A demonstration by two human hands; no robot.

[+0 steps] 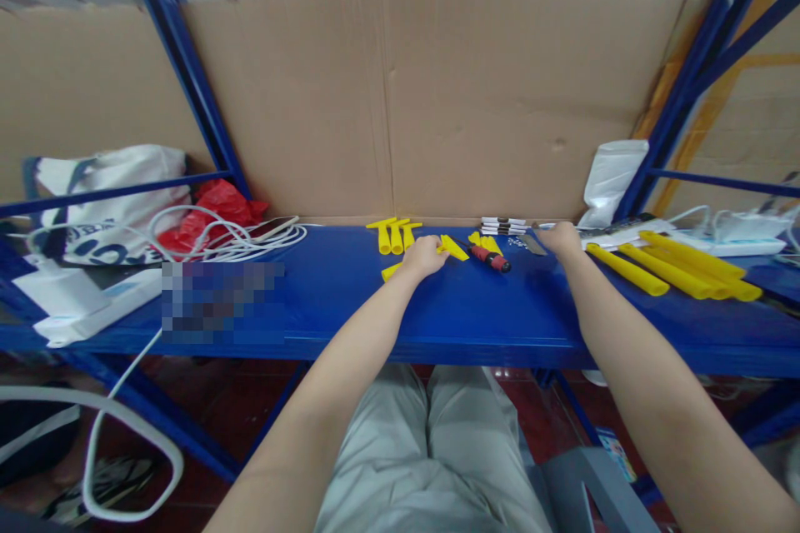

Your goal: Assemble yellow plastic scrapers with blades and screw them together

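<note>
My left hand [427, 256] is closed around a small yellow plastic piece [443, 249] above the blue shelf top. Just right of it lies a flat yellow piece [456, 247]. Farther right are a red and black screwdriver [491, 256] and small yellow parts [492, 245] behind it. My right hand [562, 240] reaches to the back, its fingers bent together beside a thin grey metal plate [533, 244]; what they grip, if anything, is hidden. Small bright bits [516, 241] lie left of the plate. Yellow T-shaped tubes [391, 237] lie behind my left hand, and another yellow piece [391, 271] beside its wrist.
Black and white packs [503, 226] are stacked at the back. Several long yellow tubes [678, 266] lie on the right. White cables [250, 237], a power strip [103, 308], a red bag [218, 212] and a white bag [125, 191] fill the left. Cardboard [437, 100] walls the rear.
</note>
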